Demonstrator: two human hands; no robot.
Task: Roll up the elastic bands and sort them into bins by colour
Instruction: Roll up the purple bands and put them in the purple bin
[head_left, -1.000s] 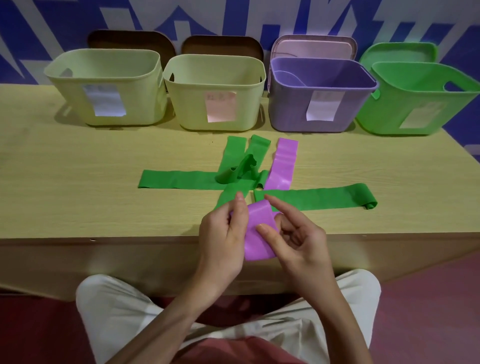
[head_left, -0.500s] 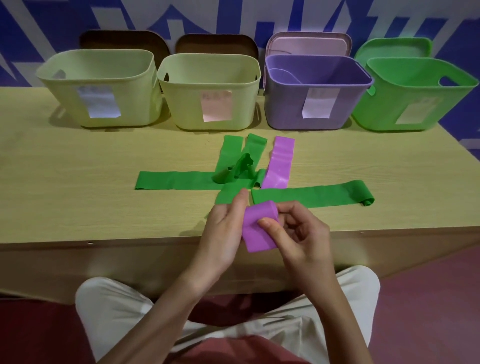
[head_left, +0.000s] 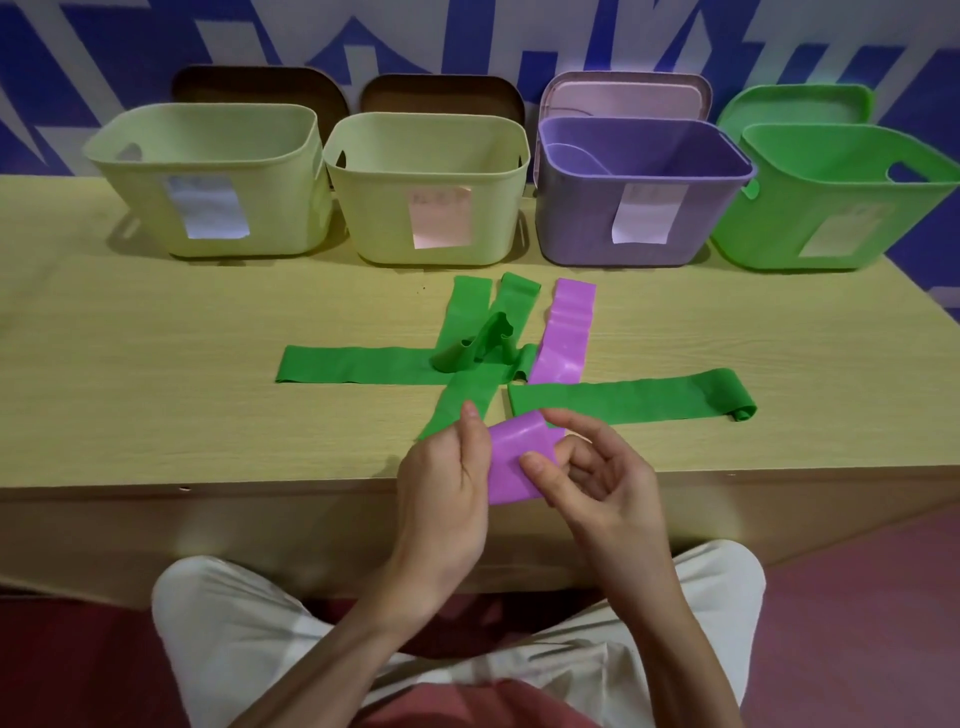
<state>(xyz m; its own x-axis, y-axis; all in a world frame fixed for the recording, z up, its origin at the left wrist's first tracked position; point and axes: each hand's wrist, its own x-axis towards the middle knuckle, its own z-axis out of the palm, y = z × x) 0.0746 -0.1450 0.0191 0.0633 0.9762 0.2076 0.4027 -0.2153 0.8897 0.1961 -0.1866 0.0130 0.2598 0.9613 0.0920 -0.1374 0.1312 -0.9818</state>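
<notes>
Right at the near edge of the table (head_left: 156, 415), both hands are working the purple band (head_left: 519, 465) into a roll: the left hand (head_left: 447, 483) pinches the left end with thumb up on top, and the right hand (head_left: 597, 478) has its thumb pressed on the front face while the forefinger arches over the top, other fingers loosely curled behind. Holding it at both ends like that looks like the way to keep the turns tight. The rest of the band runs away from the edge under a green band (head_left: 634, 397) and comes out again toward the purple bin (head_left: 644, 228), so it's only partly rolled, I'd say. More green bands (head_left: 358, 364) lie crossed in a heap just past the edge. The green bin (head_left: 831, 228) is cut off at the right. Can't read the paper labels on any bin, and what's inside the bins is mostly hidden from here.
</notes>
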